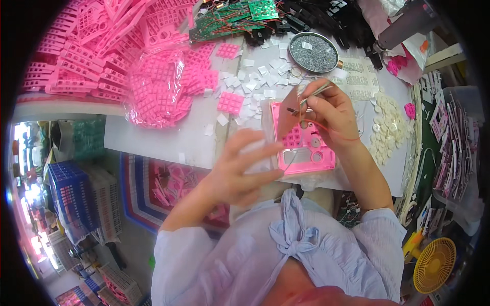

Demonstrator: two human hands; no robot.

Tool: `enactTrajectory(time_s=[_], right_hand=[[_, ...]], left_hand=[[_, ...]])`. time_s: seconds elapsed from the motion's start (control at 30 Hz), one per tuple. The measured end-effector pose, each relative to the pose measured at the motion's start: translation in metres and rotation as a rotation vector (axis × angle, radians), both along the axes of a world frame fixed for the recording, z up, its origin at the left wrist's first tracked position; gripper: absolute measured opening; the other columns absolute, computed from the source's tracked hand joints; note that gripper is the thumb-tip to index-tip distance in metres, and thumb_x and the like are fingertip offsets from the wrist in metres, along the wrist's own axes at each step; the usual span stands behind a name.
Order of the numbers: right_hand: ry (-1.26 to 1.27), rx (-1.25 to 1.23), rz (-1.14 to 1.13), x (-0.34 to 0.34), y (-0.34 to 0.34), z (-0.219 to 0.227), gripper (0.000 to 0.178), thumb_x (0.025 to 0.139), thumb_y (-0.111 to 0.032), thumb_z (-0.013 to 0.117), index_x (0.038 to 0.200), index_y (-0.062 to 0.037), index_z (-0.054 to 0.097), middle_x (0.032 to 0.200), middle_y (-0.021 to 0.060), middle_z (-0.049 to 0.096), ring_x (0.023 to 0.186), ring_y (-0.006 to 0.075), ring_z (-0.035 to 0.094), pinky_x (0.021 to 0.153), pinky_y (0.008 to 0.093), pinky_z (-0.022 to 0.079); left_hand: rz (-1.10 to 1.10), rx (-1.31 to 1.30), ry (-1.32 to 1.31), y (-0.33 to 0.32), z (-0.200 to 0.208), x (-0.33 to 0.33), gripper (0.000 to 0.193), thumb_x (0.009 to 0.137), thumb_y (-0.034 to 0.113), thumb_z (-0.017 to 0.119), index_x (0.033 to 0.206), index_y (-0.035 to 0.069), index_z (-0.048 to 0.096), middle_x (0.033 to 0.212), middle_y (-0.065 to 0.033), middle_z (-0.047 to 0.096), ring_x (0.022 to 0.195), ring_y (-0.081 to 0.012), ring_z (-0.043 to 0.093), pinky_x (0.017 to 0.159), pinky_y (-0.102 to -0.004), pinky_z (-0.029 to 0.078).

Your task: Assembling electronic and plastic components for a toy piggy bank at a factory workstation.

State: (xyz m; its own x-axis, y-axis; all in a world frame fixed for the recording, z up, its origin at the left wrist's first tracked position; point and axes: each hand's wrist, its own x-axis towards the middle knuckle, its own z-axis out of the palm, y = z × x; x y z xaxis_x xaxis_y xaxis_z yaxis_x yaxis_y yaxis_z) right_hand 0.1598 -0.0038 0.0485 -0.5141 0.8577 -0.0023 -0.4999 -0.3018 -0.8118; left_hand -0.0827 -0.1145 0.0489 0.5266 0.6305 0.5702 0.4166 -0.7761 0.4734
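Though keypad (292,138) sits in pink case (326,164), brown board (290,118) tilts unseated, eleven o'clock; right hand (334,113) pinches thin tool (322,89); left hand (237,168), blurred, seems empty.

Location type: small-scale assembly workshop. Indicators: pink openwork plastic casings (79,64) heaped at the far-left corner of the white tabletop (148,140); wired green rectangular circuit boards (263,10) at its far edge; cream-coloured round discs (384,130) near its right edge; blue latticed plastic crates (73,201) off its near-left corner.
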Motion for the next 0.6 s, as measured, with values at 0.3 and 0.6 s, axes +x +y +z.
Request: enactTrajectory(time_s=[0.3, 0.6], right_hand=[[0.098, 0.416, 0.134, -0.004, 0.000, 0.010, 0.011, 0.094, -0.006, 0.062, 0.103, -0.0005, 0.061, 0.099, 0.0089, 0.065, 0.086, 0.0141, 0.067, 0.071, 0.0299, 0.058], [-0.332, 0.902, -0.204, 0.030, -0.001, 0.013, 0.014, 0.083, 0.002, 0.070, 0.097, 0.0011, 0.068, 0.104, 0.0130, 0.064, 0.090, 0.0191, 0.064, 0.076, 0.0312, 0.053]], left_hand=[[-0.112, -1.375, -1.004, 0.052, -0.002, 0.021, 0.052, 0.096, 0.031, 0.067, 0.133, -0.003, 0.056, 0.127, -0.0145, 0.064, 0.120, -0.0254, 0.060, 0.103, -0.0411, 0.046], [-0.060, -1.134, -1.120, 0.036, -0.024, 0.019, 0.046, 0.094, 0.017, 0.069, 0.134, 0.000, 0.056, 0.123, -0.0145, 0.068, 0.108, -0.0247, 0.067, 0.095, -0.0424, 0.054]])
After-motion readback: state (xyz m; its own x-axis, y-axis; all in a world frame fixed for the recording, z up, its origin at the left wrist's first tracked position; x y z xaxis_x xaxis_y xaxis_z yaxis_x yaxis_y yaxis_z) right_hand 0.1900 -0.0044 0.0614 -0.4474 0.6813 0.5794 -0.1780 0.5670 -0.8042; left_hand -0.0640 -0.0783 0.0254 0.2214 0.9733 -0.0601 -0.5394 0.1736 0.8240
